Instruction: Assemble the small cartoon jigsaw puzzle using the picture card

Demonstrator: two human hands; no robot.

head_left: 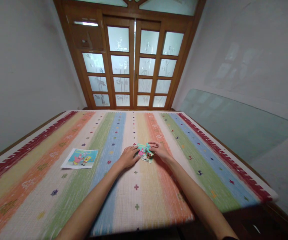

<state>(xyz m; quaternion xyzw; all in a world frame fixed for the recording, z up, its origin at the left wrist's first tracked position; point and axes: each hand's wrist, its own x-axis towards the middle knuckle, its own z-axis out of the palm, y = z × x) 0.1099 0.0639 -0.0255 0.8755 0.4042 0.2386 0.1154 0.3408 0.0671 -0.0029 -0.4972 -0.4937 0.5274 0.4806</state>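
A small, partly joined jigsaw puzzle in teal and pink lies on the striped tablecloth, between my two hands. My left hand grips its left edge, with the fingers at the upper side and the thumb lower down. On the right, my right hand has its fingers and thumb closed around a teal jigsaw piece at the puzzle's edge. The fingers hide parts of the puzzle, so I cannot tell how firmly that piece sits. A printed cartoon picture with pink and yellow figures lies flat to the left.
The striped tablecloth covers a long table reaching toward wooden doors with glass panes. A pale glass sheet leans against the right wall. The table's near edge runs below my forearms.
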